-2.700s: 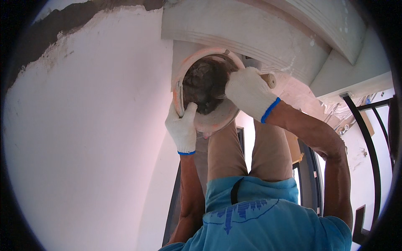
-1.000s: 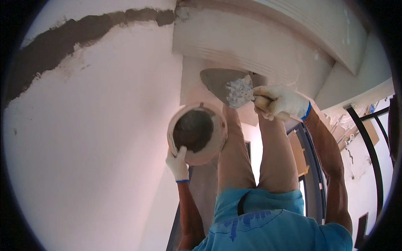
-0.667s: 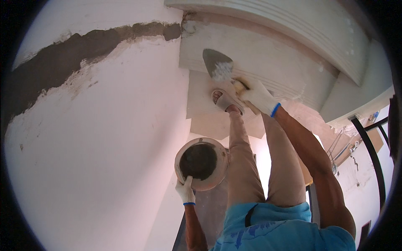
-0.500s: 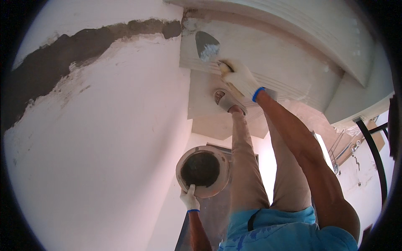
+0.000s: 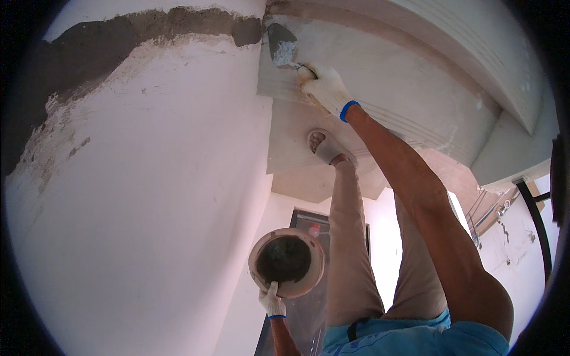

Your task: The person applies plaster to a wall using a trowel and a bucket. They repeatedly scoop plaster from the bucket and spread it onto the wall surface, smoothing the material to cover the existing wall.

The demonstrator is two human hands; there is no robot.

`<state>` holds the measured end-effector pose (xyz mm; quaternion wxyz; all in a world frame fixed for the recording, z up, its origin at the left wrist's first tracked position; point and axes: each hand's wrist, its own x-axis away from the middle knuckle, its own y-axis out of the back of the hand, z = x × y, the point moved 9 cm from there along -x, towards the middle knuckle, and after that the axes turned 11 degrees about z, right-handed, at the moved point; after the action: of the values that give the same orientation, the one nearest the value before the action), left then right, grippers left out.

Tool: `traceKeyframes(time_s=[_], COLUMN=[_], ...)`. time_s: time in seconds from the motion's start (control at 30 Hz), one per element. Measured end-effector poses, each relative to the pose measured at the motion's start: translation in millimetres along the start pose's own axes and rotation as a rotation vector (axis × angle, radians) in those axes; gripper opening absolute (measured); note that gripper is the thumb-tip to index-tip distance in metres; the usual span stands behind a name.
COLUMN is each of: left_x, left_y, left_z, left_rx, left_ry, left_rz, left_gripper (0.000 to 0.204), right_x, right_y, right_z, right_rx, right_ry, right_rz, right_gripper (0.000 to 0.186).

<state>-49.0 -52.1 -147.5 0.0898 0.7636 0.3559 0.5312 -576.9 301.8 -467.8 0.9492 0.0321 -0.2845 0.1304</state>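
Observation:
My left hand [image 5: 273, 301], in a white knitted glove with a blue cuff, grips the near rim of a round, wide-rimmed bowl [image 5: 316, 261], thumb over the edge. Dark grey wet mortar [image 5: 284, 258] lies inside it. My right hand [image 5: 328, 90], gloved the same way, is closed around the handle of a trowel [image 5: 282, 44]. Its grey blade has a pale, shiny patch near the handle and is over the stair tread, close to the wall corner. Above and left of the blade, a dark mortar band [image 5: 101, 46] runs along the white wall [image 5: 148, 178].
Pale stair treads [image 5: 380, 71] rise ahead and curve to the right. My sandalled foot [image 5: 323, 145] stands on a lower step. A black railing [image 5: 534, 219] is at the right, and a dark-framed panel [image 5: 306, 320] lies below, behind the bowl.
My right hand and the trowel have moved up and left, nearer the wall corner. The bowl sits slightly lower in the view, still in my left hand. The view itself has shifted a little.

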Motion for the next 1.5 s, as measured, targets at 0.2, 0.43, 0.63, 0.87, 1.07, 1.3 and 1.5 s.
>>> traceKeyframes(time_s=[0.2,0.43,0.63,0.87,1.07,1.3,1.5], left_x=[3,-9,-11,-8,-5,-8,-9], left_y=[-2,14,10,5,0,1,6], left_z=[5,19,11,7,7,6,11], left_rx=[-0.005,-0.055,-0.055,-0.031,-0.001,-0.002,-0.035], left_ry=[0.054,0.068,0.079,0.094,0.084,0.099,0.115], left_rz=[-0.016,0.033,0.043,0.050,0.039,0.073,0.087], left_gripper=[0.046,0.047,0.047,0.048,0.044,0.044,0.046], right_x=[-2,-8,-14,-10,-11,9,40], right_y=[-4,-8,-14,-50,-66,-70,-65], right_z=[-8,-10,-5,32,57,74,78], right_rx=[-0.017,-0.043,0.128,0.158,0.137,0.136,0.064], right_ry=[-0.072,-0.069,-0.005,0.002,-0.083,-0.032,0.010], right_rz=[0.039,0.009,-0.114,-0.142,-0.075,-0.078,-0.099], right_gripper=[0.049,0.048,0.049,0.045,0.035,0.038,0.062])
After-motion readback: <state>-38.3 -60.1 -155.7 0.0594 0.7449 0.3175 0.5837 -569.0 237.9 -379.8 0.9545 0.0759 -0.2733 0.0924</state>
